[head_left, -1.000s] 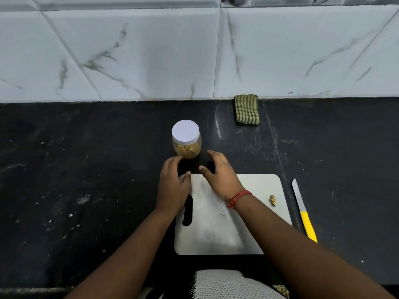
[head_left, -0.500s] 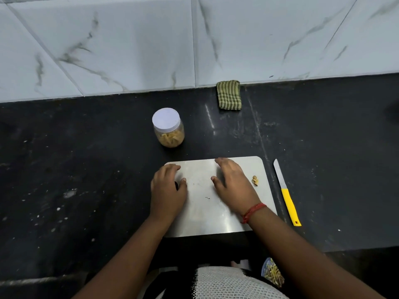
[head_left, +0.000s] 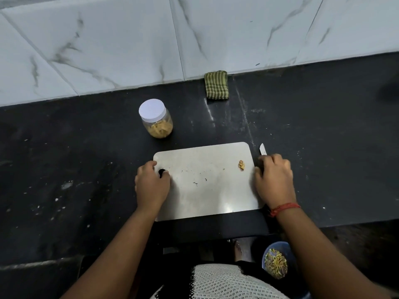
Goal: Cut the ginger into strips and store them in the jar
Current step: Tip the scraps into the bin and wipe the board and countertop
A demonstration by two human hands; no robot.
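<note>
My left hand (head_left: 151, 184) rests on the board (head_left: 205, 180). My right hand (head_left: 273, 180) covers the knife (head_left: 262, 149); I cannot tell if it grips. The ginger bit (head_left: 241, 165) lies on the board. The jar (head_left: 155, 118) stands behind, lid on.

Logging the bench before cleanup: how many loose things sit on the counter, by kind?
Jar: 1
Board: 1
Knife: 1
Cloth: 1
Ginger bit, on the board: 1
Total: 5

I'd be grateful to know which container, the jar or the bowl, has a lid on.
The jar on the counter; its white lid is on, while the blue bowl below is open.
</note>
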